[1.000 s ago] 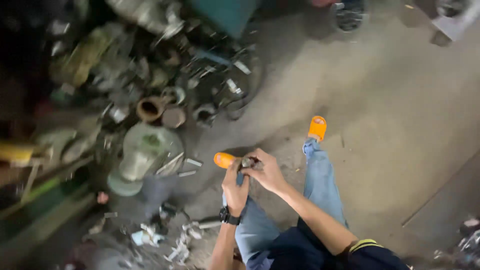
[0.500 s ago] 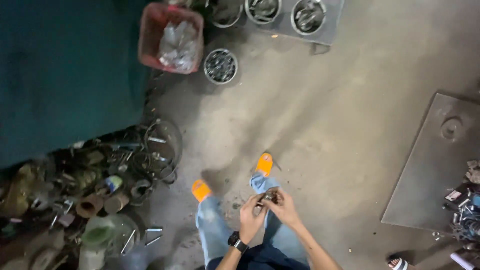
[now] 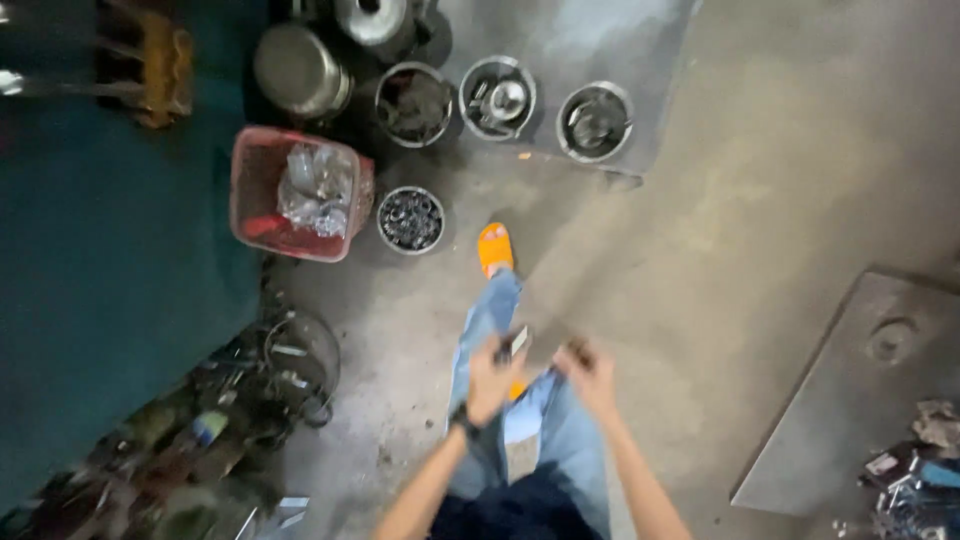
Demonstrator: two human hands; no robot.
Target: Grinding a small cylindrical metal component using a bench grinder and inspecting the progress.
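Here, my left hand (image 3: 492, 378) is closed around a small dark and pale metal part (image 3: 514, 343); the fingers curl round its lower end and the upper end stands out above the knuckles. The view is blurred, so I cannot tell what kind of part it is. A dark wristband (image 3: 462, 422) sits on that wrist.

My right hand (image 3: 590, 372) is just beside the left hand, apart from the part, with the fingers loosely curled. I cannot tell whether it holds anything.

Positions relative to the orange sandal (image 3: 494, 249):
- The part is below the sandal, over my blue jeans (image 3: 530, 440).
- Both hands are below the sandal, the left one nearer to it.
- A small round metal bowl of dark pieces (image 3: 410, 219) stands just left of the sandal.
- A red plastic basket (image 3: 252, 205) holding clear crumpled bags stands further left, touching or nearly touching that bowl.
- Three round metal pans (image 3: 497, 98) stand in a row above the sandal.
- A flat grey metal plate (image 3: 850, 400) lies well to the right and lower.
- A heap of scrap metal (image 3: 230, 420) lies to the lower left.
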